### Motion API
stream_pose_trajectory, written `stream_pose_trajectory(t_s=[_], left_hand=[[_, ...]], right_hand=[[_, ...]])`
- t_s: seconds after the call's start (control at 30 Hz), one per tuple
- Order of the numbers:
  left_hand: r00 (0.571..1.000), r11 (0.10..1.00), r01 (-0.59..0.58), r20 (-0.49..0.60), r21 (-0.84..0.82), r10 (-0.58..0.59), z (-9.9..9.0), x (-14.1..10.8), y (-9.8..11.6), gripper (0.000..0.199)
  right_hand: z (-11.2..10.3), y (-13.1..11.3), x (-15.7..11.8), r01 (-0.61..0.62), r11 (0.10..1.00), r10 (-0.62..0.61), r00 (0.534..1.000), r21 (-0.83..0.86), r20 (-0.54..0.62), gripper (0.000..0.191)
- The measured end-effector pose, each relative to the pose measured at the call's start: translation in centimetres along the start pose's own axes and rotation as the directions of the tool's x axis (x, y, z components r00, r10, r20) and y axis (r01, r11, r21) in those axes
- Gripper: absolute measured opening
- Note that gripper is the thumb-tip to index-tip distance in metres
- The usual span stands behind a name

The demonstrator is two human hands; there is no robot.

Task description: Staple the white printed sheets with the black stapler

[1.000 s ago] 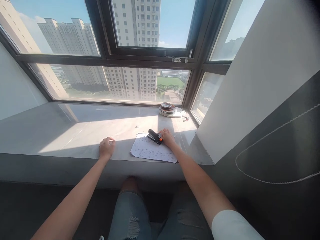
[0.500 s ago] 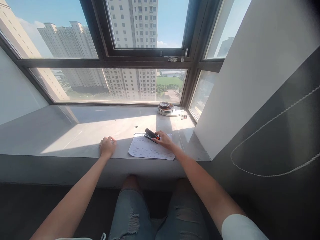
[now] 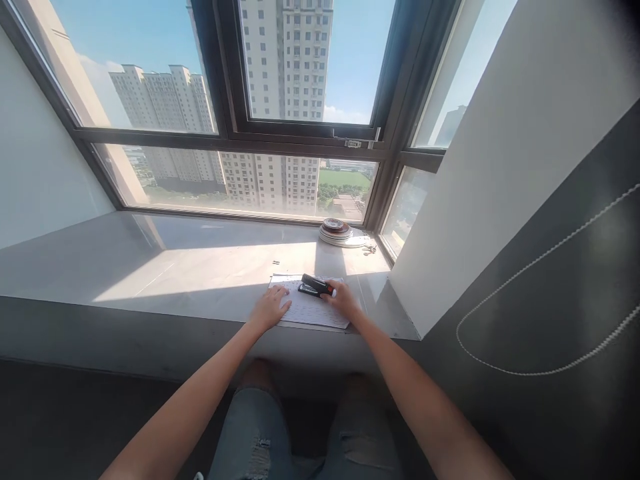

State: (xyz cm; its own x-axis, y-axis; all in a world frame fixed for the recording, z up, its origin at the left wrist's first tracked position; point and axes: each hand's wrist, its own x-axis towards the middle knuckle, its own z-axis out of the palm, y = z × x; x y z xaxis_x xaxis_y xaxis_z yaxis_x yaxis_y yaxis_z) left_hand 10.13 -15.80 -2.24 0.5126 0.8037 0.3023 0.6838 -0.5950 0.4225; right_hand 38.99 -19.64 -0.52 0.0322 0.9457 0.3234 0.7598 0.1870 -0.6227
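Note:
A black stapler [image 3: 315, 286] with an orange patch lies over the written paper sheets [image 3: 310, 315] on the window sill. My right hand [image 3: 344, 301] grips the stapler's right end, fingers closed round it. The stapler's left end points away from that hand, and its jaws look apart. My left hand [image 3: 271, 307] rests on the left edge of the sheets with its fingers spread, holding nothing. Two tiny staple-like pieces [image 3: 276, 263] lie on the sill beyond the paper.
A stack of plates or dishes [image 3: 339, 233] stands by the window corner, with small keys or metal bits [image 3: 369, 249] beside it. A beaded cord [image 3: 493, 360] hangs at the right. The sill's front edge [image 3: 150, 307] runs near my knees.
My left hand has moved right from the bare sill onto the paper, and its fingers have opened out. My right hand still holds the stapler, now turned slightly. The view has tilted.

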Motion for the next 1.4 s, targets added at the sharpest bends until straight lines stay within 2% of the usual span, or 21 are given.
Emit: stream_pose_trajectory(t_s=[0.1, 0.27, 0.37, 0.47, 0.53, 0.83, 1.03, 1.17, 1.4], left_hand=[[0.999, 1.0, 0.012, 0.031, -0.011, -0.011, -0.4, 0.4, -0.1, 0.031], [0.987, 0.99, 0.141, 0.075, 0.028, -0.143, -0.4, 2.4, 1.5, 0.022], [0.987, 0.983, 0.158, -0.001, -0.088, -0.159, 0.3, 3.4, 2.9, 0.026], [0.965, 0.939, 0.207, -0.1, -0.275, -0.242, 1.3, 3.7, 3.6, 0.037], [0.952, 0.918, 0.238, -0.114, -0.317, -0.286, 1.7, 3.7, 3.8, 0.038], [0.927, 0.875, 0.279, -0.128, -0.396, -0.354, 2.4, 3.9, 3.7, 0.041], [0.931, 0.878, 0.273, -0.123, -0.393, -0.345, 2.6, 3.8, 3.8, 0.039], [0.931, 0.878, 0.27, -0.125, -0.395, -0.343, 2.5, 3.7, 4.0, 0.037], [0.92, 0.852, 0.246, -0.165, -0.461, -0.355, 2.1, 3.6, 4.3, 0.037]], right_hand=[[-0.9, 1.5, -0.9, 0.004, 0.997, -0.006, 1.0, 0.077, 0.028, 0.036], [-0.7, 2.4, -1.2, -0.008, 0.988, 0.005, 1.0, 0.157, 0.015, 0.042], [-0.7, 2.6, -1.1, -0.011, 0.974, 0.008, 1.0, 0.224, 0.015, 0.043], [-0.8, 2.6, -1.0, -0.016, 0.942, 0.018, 1.0, 0.336, -0.004, 0.038], [-0.9, 2.6, -0.9, -0.041, 0.927, 0.045, 0.999, 0.373, -0.002, 0.04], [-1.3, 2.4, -0.4, -0.076, 0.916, 0.035, 0.993, 0.394, 0.111, 0.046], [-0.3, 3.2, -0.1, -0.107, 0.896, 0.083, 0.994, 0.43, 0.074, 0.046], [-0.1, 3.4, -0.1, -0.062, 0.895, 0.048, 0.998, 0.441, 0.044, 0.047], [-0.6, 3.2, -0.5, -0.049, 0.933, 0.031, 0.998, 0.356, 0.056, 0.046]])
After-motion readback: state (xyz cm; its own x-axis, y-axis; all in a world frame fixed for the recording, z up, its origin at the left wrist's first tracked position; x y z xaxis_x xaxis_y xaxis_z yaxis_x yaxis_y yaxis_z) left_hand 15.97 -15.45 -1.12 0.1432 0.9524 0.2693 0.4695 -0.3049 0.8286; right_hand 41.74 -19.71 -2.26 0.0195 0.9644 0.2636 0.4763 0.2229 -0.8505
